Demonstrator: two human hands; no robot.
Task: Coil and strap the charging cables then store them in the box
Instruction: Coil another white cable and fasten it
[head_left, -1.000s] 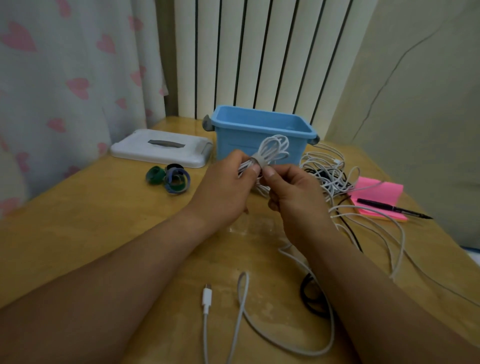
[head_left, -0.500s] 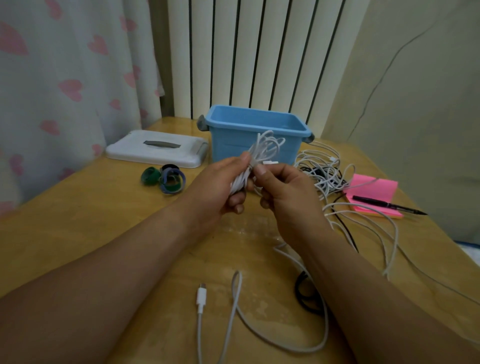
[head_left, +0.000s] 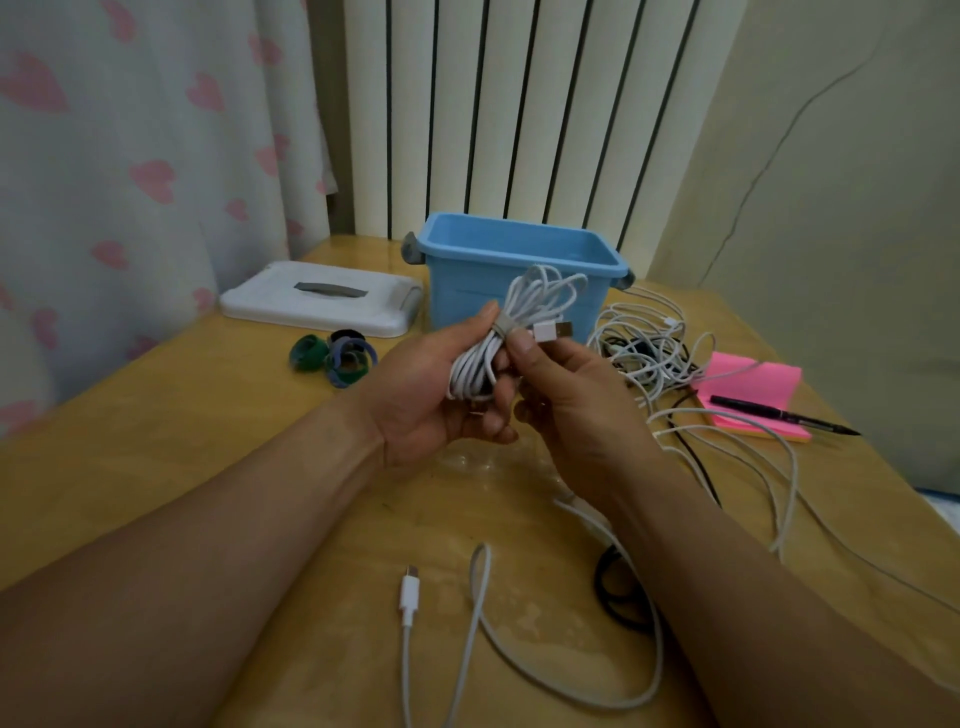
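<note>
White coiled cable (head_left: 537, 299) in curled fingers (head_left: 493, 422) of left hand (head_left: 423, 397), fingers (head_left: 522, 345) of right hand (head_left: 574, 410) pinching it beside grey strap (head_left: 503, 328).

We reach both forearms in over the table's near edge, left hand (head_left: 426, 389) curled round the coiled cable (head_left: 524, 306) (palm turned up), right hand (head_left: 569, 400) pinching it, thumb uppermost.

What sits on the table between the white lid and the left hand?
A heap of green and blue cable straps lies there, near the white lid, apart from the left hand; head view.
</note>
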